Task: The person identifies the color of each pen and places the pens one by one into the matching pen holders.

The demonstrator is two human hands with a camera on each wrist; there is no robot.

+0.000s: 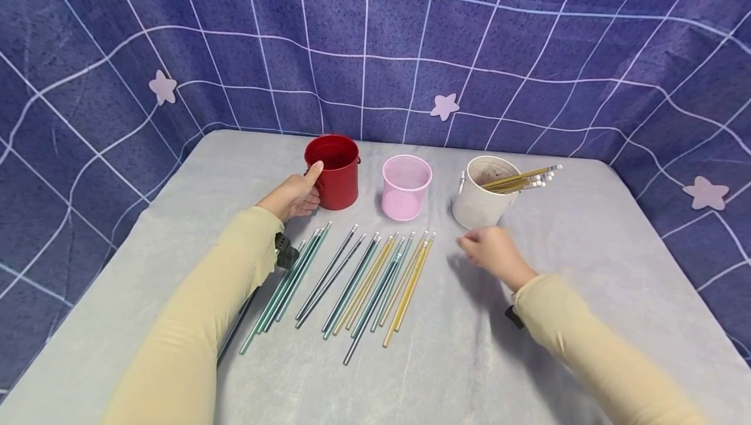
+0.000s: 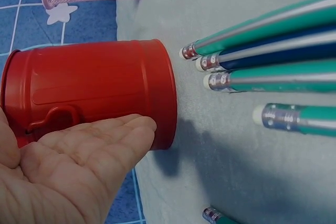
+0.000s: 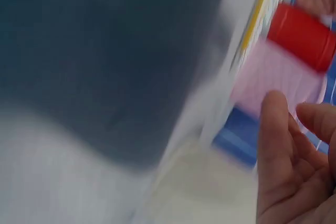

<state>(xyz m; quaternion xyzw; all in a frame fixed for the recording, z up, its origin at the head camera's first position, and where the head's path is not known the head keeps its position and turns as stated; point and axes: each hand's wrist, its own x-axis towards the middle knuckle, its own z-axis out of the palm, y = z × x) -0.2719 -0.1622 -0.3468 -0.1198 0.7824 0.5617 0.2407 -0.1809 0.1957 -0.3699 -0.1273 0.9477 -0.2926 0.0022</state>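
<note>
Left hand [image 1: 299,191]: fingers nearly straight along the side of the red bucket [image 1: 341,185], thumb at its rim; not wrapped round it. Right hand [image 1: 495,252]: fingers loosely bent, thumb apart from index in the right wrist view; holds nothing. It sits right of centre, just below the white bucket [image 1: 474,208].

Red bucket: upright, a little left of centre in the head view. Pink mesh cup [image 1: 405,202]: upright, near centre, between the two buckets. White bucket: right of centre, gold pencils [image 1: 516,183] leaning out over its right rim, eraser ends outward.

Below the containers, a loose row of pencils, erasers toward the top: teal pencils [image 1: 304,272] mostly at left, dark blue pencils [image 1: 326,272] among them, gold pencils [image 1: 415,283] toward the right end.

Surface: grey cloth [image 1: 592,236]. Behind, blue gridded curtain [image 1: 387,21] with pale stars [image 1: 444,107].
</note>
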